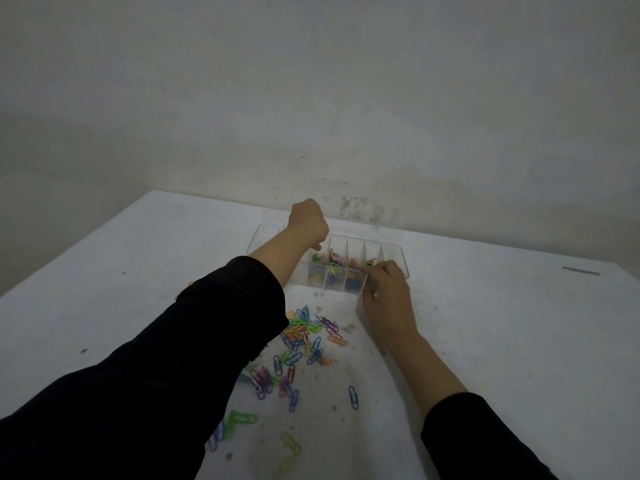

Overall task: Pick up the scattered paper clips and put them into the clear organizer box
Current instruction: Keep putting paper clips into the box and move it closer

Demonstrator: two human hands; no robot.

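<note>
A clear organizer box with several compartments stands near the table's far edge; some compartments hold coloured paper clips. My left hand hovers over the box's left part, fingers curled downward; what it holds is hidden. My right hand grips the box's front right wall, thumb and fingers curled on it. A scatter of coloured paper clips lies on the white table between my arms, with one blue clip apart to the right.
The white table meets a grey wall just behind the box. Large green clips and a yellow one lie near the front edge. A dark mark sits at the far right.
</note>
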